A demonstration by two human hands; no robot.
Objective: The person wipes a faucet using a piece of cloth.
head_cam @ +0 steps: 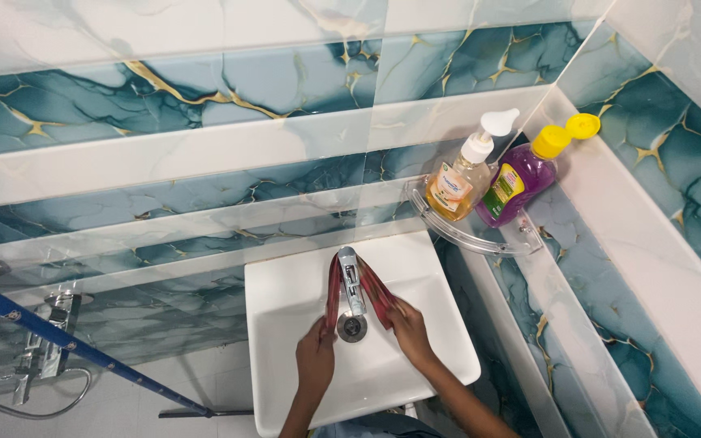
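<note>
- Both hands, left hand point(316, 354) and right hand point(410, 328), clamp the ends of a red cloth point(375, 288) looped behind the chrome tap point(352, 280).
- Polishing the tap seems under way; alternate pulls should follow.
- Beyond, the white basin point(440, 268), then two soap bottles point(488, 170) on a corner shelf point(521, 242).

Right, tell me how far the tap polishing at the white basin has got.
In hand: both hands, left hand and right hand, grip a dark red cloth looped behind the chrome tap. Done: the white square basin looks free of marks. Left: cannot tell; the tap's finish is too small to judge.
</note>
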